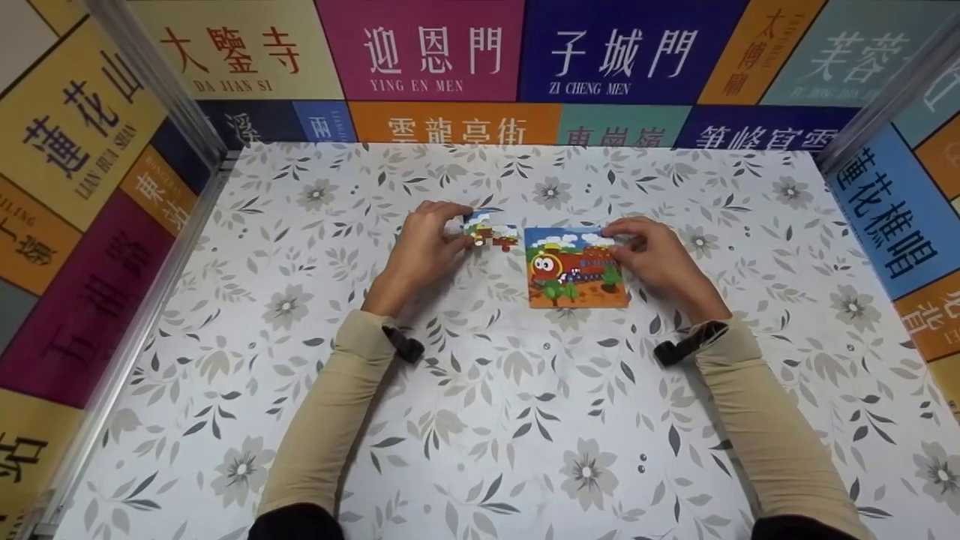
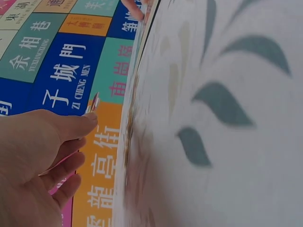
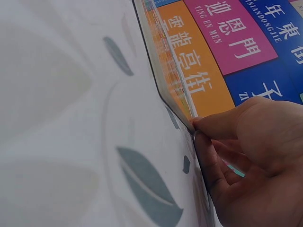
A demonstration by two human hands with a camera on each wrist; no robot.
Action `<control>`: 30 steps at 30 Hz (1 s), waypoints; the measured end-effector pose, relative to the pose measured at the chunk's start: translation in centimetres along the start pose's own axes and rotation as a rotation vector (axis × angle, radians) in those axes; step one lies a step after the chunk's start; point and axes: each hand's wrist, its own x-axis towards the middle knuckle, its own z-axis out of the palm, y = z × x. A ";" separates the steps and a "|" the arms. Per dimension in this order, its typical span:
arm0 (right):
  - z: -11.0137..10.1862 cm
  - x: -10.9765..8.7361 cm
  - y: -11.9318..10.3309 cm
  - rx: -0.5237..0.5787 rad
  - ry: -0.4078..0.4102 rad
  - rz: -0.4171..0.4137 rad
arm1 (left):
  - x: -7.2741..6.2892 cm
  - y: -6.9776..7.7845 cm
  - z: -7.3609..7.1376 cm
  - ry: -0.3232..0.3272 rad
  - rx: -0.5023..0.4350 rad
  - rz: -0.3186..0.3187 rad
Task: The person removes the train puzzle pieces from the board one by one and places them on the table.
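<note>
The right hand pinches the train picture with bent fingers; left of it, the left hand pinches a piece.

A square train picture board, printed with a red, wide-eyed locomotive, white clouds and green bushes on orange ground, is laid picture side up on the bench. Just to its left, small puzzle pieces in blue, white, green and brownish red are gathered in an irregular patch.
</note>
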 end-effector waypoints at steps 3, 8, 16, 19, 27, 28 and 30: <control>0.1 0.0 0.0 -0.003 -0.001 0.006 | -0.5 -0.8 -0.4 -0.005 0.000 -0.014; 0.1 -0.2 0.0 0.002 0.000 0.005 | -1.3 -1.7 -1.2 -0.021 -0.018 -0.056; 0.0 -0.1 -0.2 0.000 0.001 0.034 | -1.7 -2.7 -2.0 -0.049 -0.047 -0.139; -0.1 0.0 -0.3 0.002 -0.002 0.047 | -1.7 -3.2 -2.2 -0.065 -0.052 -0.146; -0.1 0.0 -0.3 0.001 -0.007 0.044 | -1.7 -4.2 -2.3 -0.128 -0.048 -0.180; -0.1 0.0 -0.3 0.001 -0.008 0.045 | -1.7 -4.3 -2.3 -0.136 -0.041 -0.186; 0.0 0.0 -0.4 0.003 -0.009 0.048 | -1.6 -4.4 -2.3 -0.145 -0.030 -0.196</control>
